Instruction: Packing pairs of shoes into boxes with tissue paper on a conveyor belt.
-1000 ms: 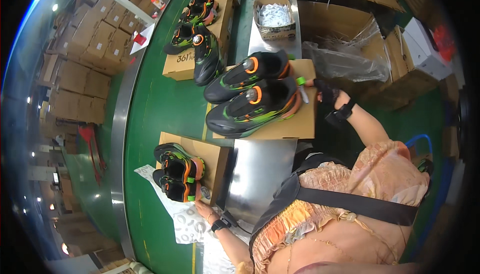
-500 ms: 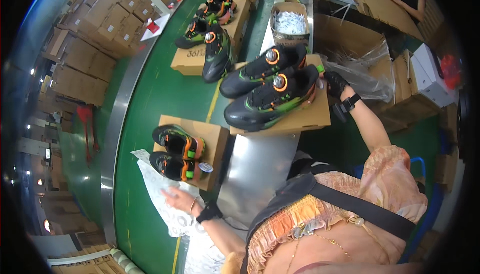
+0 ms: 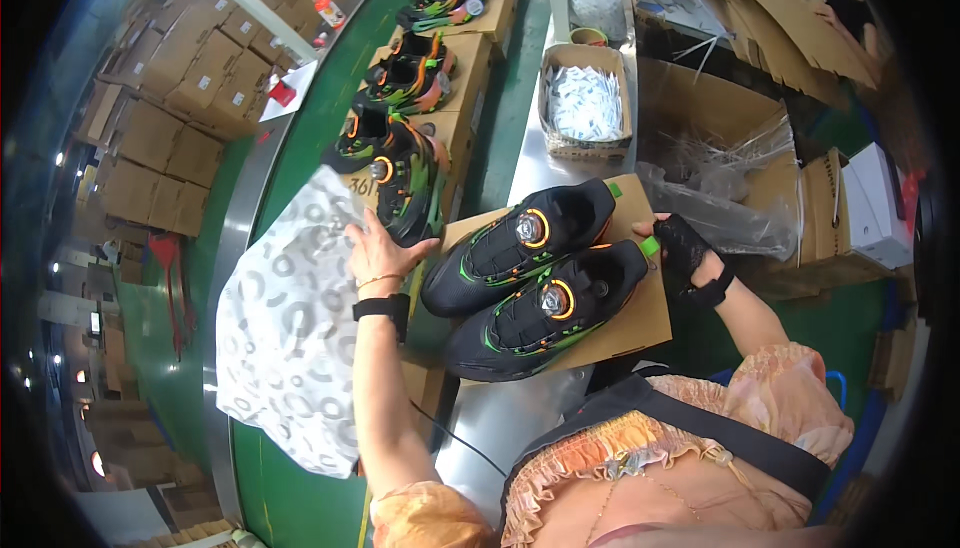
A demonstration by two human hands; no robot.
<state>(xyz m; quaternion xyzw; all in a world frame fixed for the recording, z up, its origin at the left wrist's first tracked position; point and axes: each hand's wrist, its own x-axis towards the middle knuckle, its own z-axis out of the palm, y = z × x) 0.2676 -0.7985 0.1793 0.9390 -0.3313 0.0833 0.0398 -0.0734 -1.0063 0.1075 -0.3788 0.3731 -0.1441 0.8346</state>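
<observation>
My left hand (image 3: 384, 256) holds a white sheet of wrapping paper (image 3: 290, 318) with grey curved shapes, its edge at the fingers and the thumb sticking out to the right. The sheet hangs over the green belt. My right hand (image 3: 684, 250), in a black lace glove, grips the right end of a brown shoe box (image 3: 625, 318), close to the shoe heels; part of its grip is hidden. Two black shoes with green and orange trim, a far shoe (image 3: 510, 243) and a near shoe (image 3: 545, 313), lie side by side on that box, toes to the left.
More shoes (image 3: 405, 183) stand on boxes (image 3: 470, 98) in a row along the green conveyor belt (image 3: 290, 183). A carton of small white packets (image 3: 585, 103) sits on a metal ledge beyond my box. Right of it is a large open carton (image 3: 690, 88) with clear plastic.
My left hand has moved up and right, lifting the patterned sheet, which now covers the small shoes at left. The box with the two shoes has shifted nearer with my right hand.
</observation>
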